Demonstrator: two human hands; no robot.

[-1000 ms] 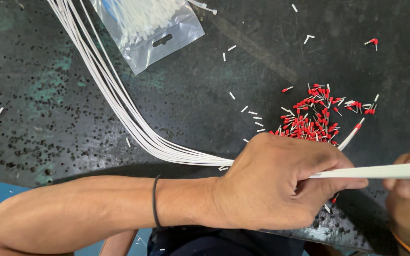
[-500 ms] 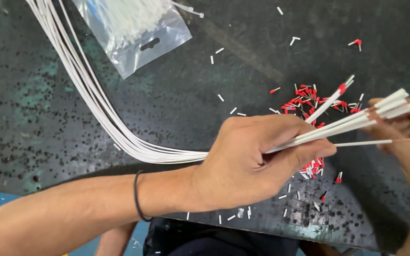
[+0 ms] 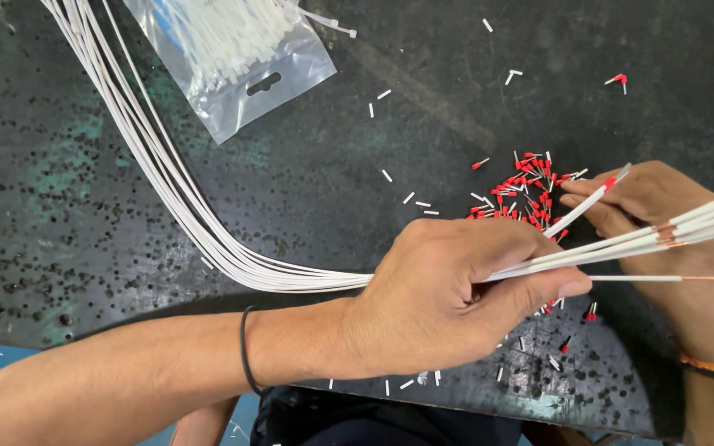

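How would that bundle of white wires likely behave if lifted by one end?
The wires would probably droop; they already curve across the table. They look thin, so likely light. Past the left hand their ends fan apart, so they may splay.

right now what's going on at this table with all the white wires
A person's left hand grips a bundle of thin white wires that curves away across the dark table. Their stripped copper ends fan out to the right, and one wire already carries a red ferrule at its tip. The right hand is at those ends, fingers beside a pile of small red ferrules. A clear bag of white cable ties lies further back, and white insulation offcuts are scattered around.
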